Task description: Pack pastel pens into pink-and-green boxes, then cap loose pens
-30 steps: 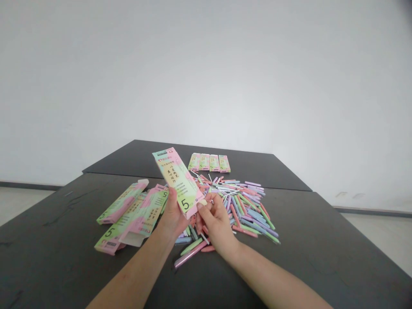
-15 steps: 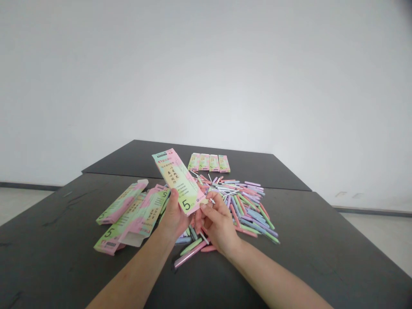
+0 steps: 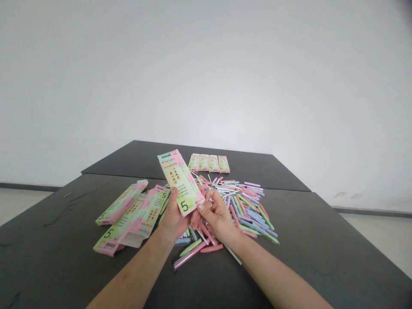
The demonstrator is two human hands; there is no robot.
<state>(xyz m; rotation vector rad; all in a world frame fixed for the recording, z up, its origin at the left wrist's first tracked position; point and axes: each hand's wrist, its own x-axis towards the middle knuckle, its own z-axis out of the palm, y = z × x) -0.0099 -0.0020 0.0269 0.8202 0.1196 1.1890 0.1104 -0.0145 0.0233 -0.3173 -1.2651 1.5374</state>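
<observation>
A flat pink-and-green pen box [image 3: 180, 182], printed with a large 5, is held up at a tilt over the table. My left hand [image 3: 174, 219] is closed round its lower left side, thumb on the front. At the lower right corner, my right hand [image 3: 217, 216] pinches the box's end between thumb and fingers; some fingertips are hidden behind the box. Under both hands spreads a heap of pens [image 3: 247, 210] in pink, green, blue and purple, mixed with thin white sticks. One white stick [image 3: 234, 256] pokes out below my right wrist.
Several more pen boxes [image 3: 128, 221] lie overlapping on the left of the dark table [image 3: 309, 249], some with end flaps open. Farther back, a row of similar boxes [image 3: 208, 163] stands side by side. A pale wall [image 3: 206, 77] rises behind the table.
The held box has turned slightly more upright and its top has shifted a little right. A white stick now shows below my right wrist. Both hands stay on the box.
</observation>
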